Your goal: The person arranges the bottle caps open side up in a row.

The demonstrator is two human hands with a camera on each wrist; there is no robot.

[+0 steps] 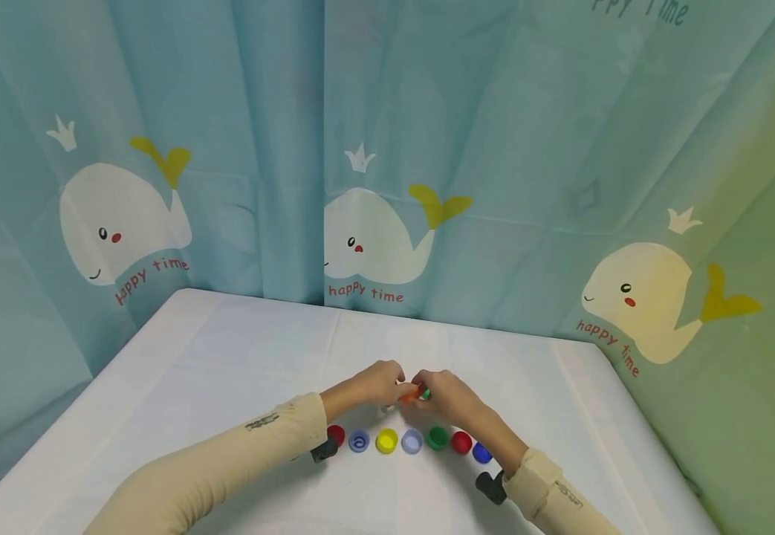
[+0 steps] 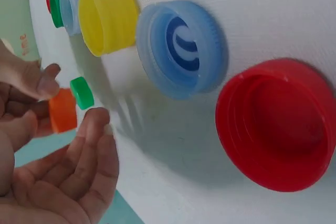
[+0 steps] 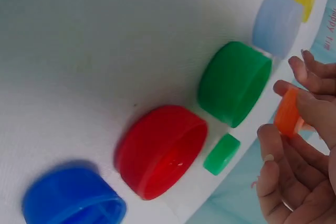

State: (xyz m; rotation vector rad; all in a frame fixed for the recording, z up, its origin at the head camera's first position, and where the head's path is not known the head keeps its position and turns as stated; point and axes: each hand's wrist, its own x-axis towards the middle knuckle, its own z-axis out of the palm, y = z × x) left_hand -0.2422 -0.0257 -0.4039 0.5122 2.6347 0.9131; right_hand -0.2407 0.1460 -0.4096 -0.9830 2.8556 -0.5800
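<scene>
Over the table, just beyond a row of bottle caps, my left hand (image 1: 380,383) and right hand (image 1: 452,395) meet at an orange bottle cap (image 2: 63,111). Both hands pinch it with their fingertips, the right thumb laid on it in the right wrist view. A small green cap (image 3: 221,154) rests on the table close to the right hand. Under the left hand a small whitish thing (image 1: 387,408) peeks out, mostly hidden. Nearest below the hands are a yellow cap (image 1: 387,441), a pale blue cap (image 1: 412,442) and a larger green cap (image 1: 438,438).
The row continues left with a light blue cap with a swirl (image 2: 184,48) and a red cap (image 2: 278,124). To the right it ends in another red cap (image 3: 160,150) and a dark blue cap (image 3: 73,195). A whale-print curtain (image 1: 260,148) hangs behind the white table (image 1: 247,342).
</scene>
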